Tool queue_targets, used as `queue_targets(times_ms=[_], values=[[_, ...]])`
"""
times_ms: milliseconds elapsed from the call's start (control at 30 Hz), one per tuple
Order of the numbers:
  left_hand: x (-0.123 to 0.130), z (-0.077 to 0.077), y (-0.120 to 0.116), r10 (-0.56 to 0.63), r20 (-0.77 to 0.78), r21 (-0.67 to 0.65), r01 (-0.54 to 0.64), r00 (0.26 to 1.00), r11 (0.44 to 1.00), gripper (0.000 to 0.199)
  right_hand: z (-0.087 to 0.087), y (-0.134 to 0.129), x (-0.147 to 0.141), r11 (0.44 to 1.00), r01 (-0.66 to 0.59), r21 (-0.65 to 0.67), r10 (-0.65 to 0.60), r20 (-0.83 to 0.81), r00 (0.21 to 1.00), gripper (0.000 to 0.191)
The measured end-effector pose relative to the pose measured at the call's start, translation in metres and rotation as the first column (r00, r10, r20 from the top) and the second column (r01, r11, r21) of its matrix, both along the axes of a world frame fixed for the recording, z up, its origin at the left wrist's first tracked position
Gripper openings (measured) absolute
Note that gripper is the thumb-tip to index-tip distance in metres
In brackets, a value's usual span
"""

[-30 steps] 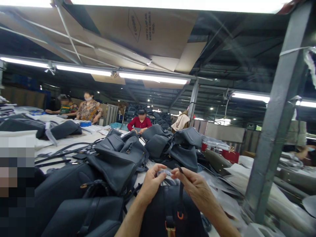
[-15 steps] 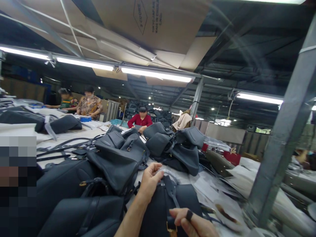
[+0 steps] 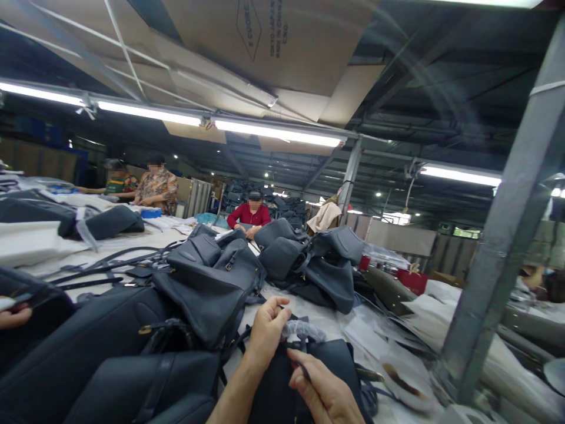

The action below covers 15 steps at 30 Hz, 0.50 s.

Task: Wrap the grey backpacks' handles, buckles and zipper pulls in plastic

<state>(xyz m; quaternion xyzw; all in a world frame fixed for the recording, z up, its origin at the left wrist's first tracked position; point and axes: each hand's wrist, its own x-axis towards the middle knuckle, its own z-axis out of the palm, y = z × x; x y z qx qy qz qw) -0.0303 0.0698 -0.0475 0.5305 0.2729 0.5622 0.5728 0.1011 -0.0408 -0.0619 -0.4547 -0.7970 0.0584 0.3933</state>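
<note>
A dark blue-grey leather handbag (image 3: 276, 388) lies in front of me at the bottom centre. Its handle (image 3: 306, 331), wrapped in clear plastic, arches over the top. My left hand (image 3: 267, 330) is closed, thumb and fingers curled round the left end of that handle. My right hand (image 3: 326, 388) lies over the bag just below the handle, index finger and thumb brought together. A dark band shows across its index finger. What sits in the right fingertips is hidden against the dark leather. A narrow strap (image 3: 302, 341) runs under the handle near them.
More dark bags (image 3: 212, 282) are heaped ahead and to the left. A co-worker's hand (image 3: 15, 317) is at the left edge. A person in red (image 3: 249, 217) sits across the table. White sheets (image 3: 379, 335) and a steel post (image 3: 498, 235) stand right.
My right hand has moved up and left, from the bag's buckle to just below the handle. The left hand keeps nearly its place. A co-worker's hand now shows at the left.
</note>
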Motion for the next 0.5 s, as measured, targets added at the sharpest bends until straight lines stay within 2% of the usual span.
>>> queue_targets(times_ms=[100,200,300,400,500], values=[[0.000,-0.004,0.003,-0.040,-0.070,-0.029,0.038,0.997,0.999,0.051,0.003,0.006,-0.007,0.996,-0.055,0.064,0.052,0.052,0.997,0.024],[-0.002,-0.003,0.004,-0.023,-0.103,-0.024,0.021,0.994,0.999,0.041,0.002,0.008,-0.008,0.984,-0.117,0.132,0.102,0.118,0.988,0.017],[-0.003,0.000,0.003,-0.036,-0.100,-0.005,0.036,0.994,0.999,0.031,0.001,0.009,-0.003,0.964,-0.167,0.205,0.135,0.161,0.978,0.019],[-0.001,0.000,0.002,-0.121,-0.089,-0.025,0.119,0.989,0.993,0.045,0.000,0.009,0.001,0.962,-0.159,0.223,0.124,0.160,0.979,0.022],[0.002,0.000,0.000,-0.104,-0.002,0.014,0.104,0.995,0.995,0.057,-0.006,0.009,0.002,0.966,-0.109,0.236,0.067,0.178,0.982,0.018]])
